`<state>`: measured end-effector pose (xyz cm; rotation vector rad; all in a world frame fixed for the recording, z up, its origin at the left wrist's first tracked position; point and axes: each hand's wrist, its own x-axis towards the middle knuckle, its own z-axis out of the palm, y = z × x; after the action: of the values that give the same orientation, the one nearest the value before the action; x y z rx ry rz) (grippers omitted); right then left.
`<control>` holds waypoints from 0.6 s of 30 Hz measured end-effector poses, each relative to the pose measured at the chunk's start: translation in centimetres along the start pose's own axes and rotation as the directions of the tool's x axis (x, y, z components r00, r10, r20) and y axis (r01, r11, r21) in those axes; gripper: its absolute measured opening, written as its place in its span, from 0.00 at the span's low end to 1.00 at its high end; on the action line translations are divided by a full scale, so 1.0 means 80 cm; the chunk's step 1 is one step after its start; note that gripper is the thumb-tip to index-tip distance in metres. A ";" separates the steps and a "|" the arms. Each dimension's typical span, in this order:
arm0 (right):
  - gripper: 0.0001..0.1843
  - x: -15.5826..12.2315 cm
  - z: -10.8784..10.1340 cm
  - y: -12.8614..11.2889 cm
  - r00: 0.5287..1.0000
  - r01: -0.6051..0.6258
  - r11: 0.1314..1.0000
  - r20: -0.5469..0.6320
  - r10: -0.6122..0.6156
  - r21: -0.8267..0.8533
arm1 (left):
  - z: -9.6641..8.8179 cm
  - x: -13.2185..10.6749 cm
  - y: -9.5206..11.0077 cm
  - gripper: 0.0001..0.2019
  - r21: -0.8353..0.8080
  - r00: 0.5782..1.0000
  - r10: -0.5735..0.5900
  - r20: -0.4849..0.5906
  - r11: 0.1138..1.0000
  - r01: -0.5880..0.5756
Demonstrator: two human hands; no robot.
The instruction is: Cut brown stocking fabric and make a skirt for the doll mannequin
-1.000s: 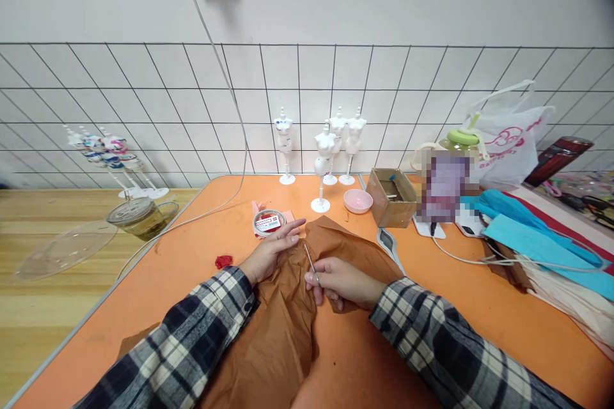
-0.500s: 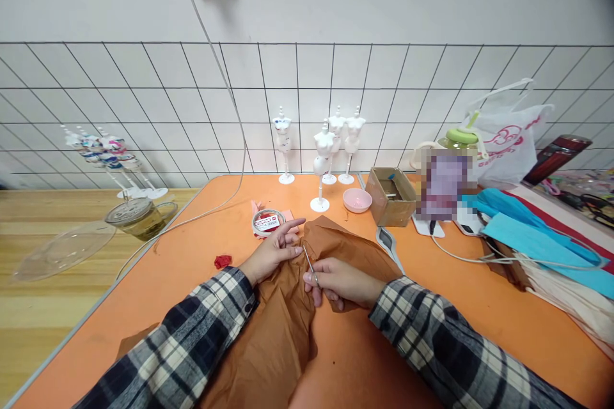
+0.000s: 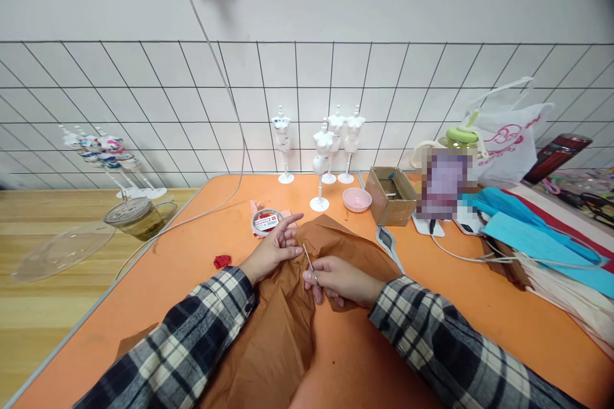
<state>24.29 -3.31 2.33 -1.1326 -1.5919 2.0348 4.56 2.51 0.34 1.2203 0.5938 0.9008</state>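
Brown cloth (image 3: 283,332) lies crumpled across the orange table and runs down to the near edge. My left hand (image 3: 273,249) grips a fold of it between thumb and bent fingers, with the index finger stretched out. In my right hand (image 3: 336,278) is a slim pair of silver scissors (image 3: 307,257), its thin tip pointing up and left at the cloth beside my left thumb. Whether the blades are apart cannot be made out. Cloth also spreads behind and beneath my right hand.
Beyond my hands stand several white mannequin stands (image 3: 320,160), a pink bowl (image 3: 357,200) and a cardboard box (image 3: 392,198). A round tin (image 3: 267,222) and a red scrap (image 3: 222,261) lie left. On the right are a phone (image 3: 444,185), cables and blue cloth (image 3: 537,239).
My left index finger and the cloth fold beside it have shifted slightly. The scissors and my right hand are almost where they were.
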 end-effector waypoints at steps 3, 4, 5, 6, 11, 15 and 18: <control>0.14 -0.002 0.000 0.000 1.000 0.013 0.999 -0.012 -0.013 -0.052 | -0.001 0.000 0.000 0.37 -0.008 1.000 -0.006 0.019 1.000 0.006; 0.14 -0.002 0.000 0.000 1.000 0.011 0.998 -0.015 -0.012 -0.064 | -0.001 0.001 0.000 0.37 -0.013 1.000 -0.008 0.014 1.000 0.008; 0.14 -0.002 0.000 0.001 1.000 0.007 0.998 -0.016 -0.008 -0.065 | -0.001 0.001 0.000 0.38 -0.017 1.000 -0.012 0.004 1.000 0.012; 0.13 -0.002 0.000 0.001 1.000 0.003 0.998 -0.014 -0.004 -0.055 | -0.001 0.001 0.000 0.38 -0.020 1.000 -0.019 -0.012 1.000 0.019; 0.08 0.001 0.001 0.003 0.997 0.028 0.999 -0.077 -0.030 -0.022 | 0.004 -0.001 0.007 0.22 -0.065 0.987 -0.096 -0.128 0.994 0.088; 0.10 0.004 0.001 0.004 0.994 0.065 0.998 -0.083 -0.064 0.007 | 0.006 -0.004 0.009 0.12 -0.090 0.975 -0.209 -0.069 0.975 0.203; 0.10 0.005 0.000 0.006 0.994 0.068 0.998 -0.081 -0.068 0.005 | 0.005 -0.004 0.007 0.12 -0.063 0.971 -0.239 -0.013 0.969 0.238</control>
<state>24.13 -3.22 1.74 -1.1274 -1.5601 1.9262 4.59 2.05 0.94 1.0600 0.7087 0.7233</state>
